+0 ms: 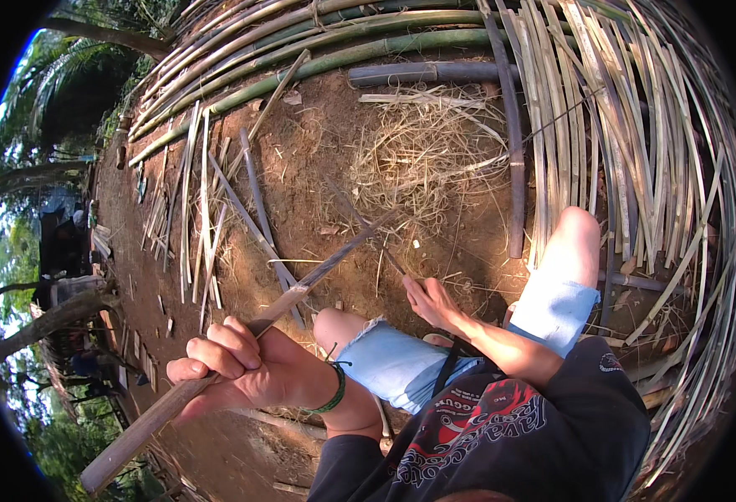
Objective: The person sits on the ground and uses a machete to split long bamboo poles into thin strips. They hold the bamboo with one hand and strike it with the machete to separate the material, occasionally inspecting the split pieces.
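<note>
My left hand (pixel 238 364) is closed around a long split bamboo strip (pixel 322 269), brown with a node partway along. The strip slants from the lower left up toward the middle, one end sticking out behind my fist. In front of my knees, my right hand (pixel 431 304) grips what looks like a slim, dark knife (pixel 391 258); its handle is mostly hidden by my fingers. The knife's blade crosses the strip near its far end. From this view I cannot tell whether the blade touches the strip.
A heap of pale shavings (pixel 435 151) lies on the ground ahead. Long bamboo poles (pixel 368 52) stretch across the back. Rows of split strips (pixel 560 125) fill the right side, beside a dark pole (pixel 512 159). More loose strips (pixel 205 201) lie at left.
</note>
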Motion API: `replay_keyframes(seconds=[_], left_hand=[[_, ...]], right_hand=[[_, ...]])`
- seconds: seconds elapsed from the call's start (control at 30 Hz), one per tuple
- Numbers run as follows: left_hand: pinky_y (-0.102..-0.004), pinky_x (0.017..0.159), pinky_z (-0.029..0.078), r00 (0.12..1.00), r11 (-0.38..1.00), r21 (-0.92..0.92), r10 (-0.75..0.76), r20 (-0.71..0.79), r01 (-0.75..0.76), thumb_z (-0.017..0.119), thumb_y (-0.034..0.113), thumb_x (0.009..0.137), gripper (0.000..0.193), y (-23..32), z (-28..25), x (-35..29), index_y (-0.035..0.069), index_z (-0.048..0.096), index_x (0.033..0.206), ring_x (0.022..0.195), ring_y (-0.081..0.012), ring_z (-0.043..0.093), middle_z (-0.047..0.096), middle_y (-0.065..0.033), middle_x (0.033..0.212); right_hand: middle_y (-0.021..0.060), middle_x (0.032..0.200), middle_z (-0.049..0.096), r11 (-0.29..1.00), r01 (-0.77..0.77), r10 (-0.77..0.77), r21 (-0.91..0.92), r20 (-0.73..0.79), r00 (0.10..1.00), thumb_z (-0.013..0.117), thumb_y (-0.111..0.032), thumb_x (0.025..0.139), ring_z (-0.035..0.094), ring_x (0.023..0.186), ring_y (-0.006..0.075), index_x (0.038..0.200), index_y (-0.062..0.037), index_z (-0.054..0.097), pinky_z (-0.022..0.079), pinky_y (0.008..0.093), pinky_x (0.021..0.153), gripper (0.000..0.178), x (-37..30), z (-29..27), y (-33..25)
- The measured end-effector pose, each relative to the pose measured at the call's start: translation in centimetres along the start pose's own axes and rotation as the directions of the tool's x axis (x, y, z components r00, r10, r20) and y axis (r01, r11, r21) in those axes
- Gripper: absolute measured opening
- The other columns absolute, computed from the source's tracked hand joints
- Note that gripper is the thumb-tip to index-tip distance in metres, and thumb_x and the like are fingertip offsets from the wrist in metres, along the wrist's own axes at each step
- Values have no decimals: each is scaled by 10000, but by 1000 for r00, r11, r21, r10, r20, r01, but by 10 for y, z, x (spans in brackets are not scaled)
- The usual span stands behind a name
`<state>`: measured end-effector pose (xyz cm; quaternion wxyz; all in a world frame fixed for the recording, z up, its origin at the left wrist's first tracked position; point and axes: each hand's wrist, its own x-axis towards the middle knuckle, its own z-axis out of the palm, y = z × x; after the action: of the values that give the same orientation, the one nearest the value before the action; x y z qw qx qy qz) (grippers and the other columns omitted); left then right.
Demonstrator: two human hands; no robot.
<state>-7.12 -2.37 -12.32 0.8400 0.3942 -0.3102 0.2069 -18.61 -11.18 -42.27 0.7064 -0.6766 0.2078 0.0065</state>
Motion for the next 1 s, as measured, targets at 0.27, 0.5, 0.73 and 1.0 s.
replay_keyframes(seconds=[0.27, 0.5, 0.73, 1.0], left_hand=[[-217, 461, 248, 994, 997, 77, 30, -109, -22, 399, 591, 988, 523, 1, -18, 17, 81, 463, 894, 482, -83, 270, 295, 15, 596], [-241, 460, 211, 991, 996, 80, 37, -128, -27, 488, 605, 936, 557, 0, -16, 18, 72, 601, 822, 490, -97, 243, 303, 16, 578], [-221, 433, 211, 958, 982, 183, 99, -270, -49, 419, 578, 986, 505, -4, -22, 29, 93, 490, 864, 465, -79, 244, 277, 19, 576], [-234, 426, 216, 930, 960, 279, 128, -344, -29, 497, 621, 923, 528, 0, -25, 33, 114, 544, 782, 453, -88, 255, 319, 24, 539]], right_hand=[[139, 547, 497, 996, -82, 85, 46, -79, 993, 495, -499, 978, 474, 543, 243, 716, 70, 551, 388, 452, 579, 629, 24, 8, 52], [134, 533, 489, 999, -40, 41, 24, -71, 997, 480, -482, 993, 472, 542, 228, 680, 60, 532, 420, 426, 578, 628, 22, 5, 22], [239, 652, 619, 893, -446, 425, -66, -205, 882, 384, -632, 961, 647, 728, 363, 725, 93, 619, 473, 490, 710, 797, 72, -15, 144], [320, 738, 626, 949, -294, 284, -117, -90, 955, 421, -639, 947, 681, 865, 415, 783, 87, 651, 474, 501, 772, 779, 49, -9, 118]])
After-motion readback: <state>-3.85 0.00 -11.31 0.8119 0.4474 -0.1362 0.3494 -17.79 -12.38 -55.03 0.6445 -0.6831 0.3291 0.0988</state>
